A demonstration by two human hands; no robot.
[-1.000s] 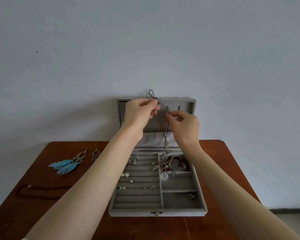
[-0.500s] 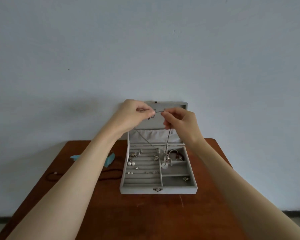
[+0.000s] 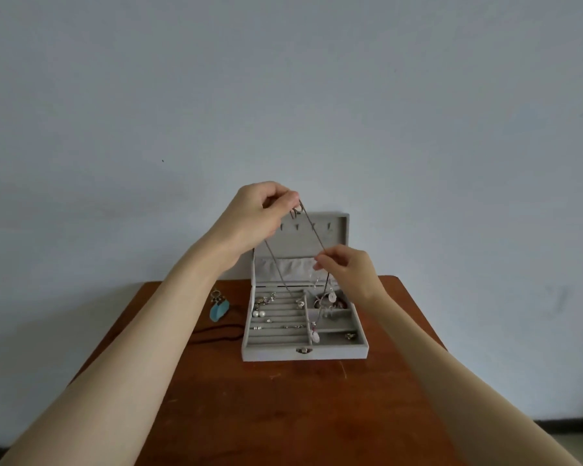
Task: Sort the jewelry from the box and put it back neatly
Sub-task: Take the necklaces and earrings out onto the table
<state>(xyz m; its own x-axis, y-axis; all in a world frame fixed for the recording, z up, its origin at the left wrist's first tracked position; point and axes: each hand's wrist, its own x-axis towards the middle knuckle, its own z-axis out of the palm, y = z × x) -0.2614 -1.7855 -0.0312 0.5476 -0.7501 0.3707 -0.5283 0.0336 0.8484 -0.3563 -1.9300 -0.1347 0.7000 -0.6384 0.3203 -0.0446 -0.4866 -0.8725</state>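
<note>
An open grey jewelry box (image 3: 359, 352) stands on the brown table (image 3: 300, 408), its lid upright against the wall. Earrings and pearls sit in its left ring rows; bracelets and a ring lie in the right compartments. My left hand (image 3: 254, 216) pinches the top of a thin dark necklace cord (image 3: 312, 230) above the lid. My right hand (image 3: 345, 272) pinches the same cord lower down, over the box's back right. The cord hangs down into the box, with pale pendants (image 3: 316, 337) dangling over the divider.
Blue feather earrings (image 3: 218, 309) lie on the table left of the box, partly behind my left forearm. A dark cord necklace (image 3: 216, 334) lies nearer the left edge. A plain grey wall rises directly behind the table.
My left hand has risen with the cord's top end, while my right hand has slid down the cord and moved apart from the left. The cord now stretches between them.
</note>
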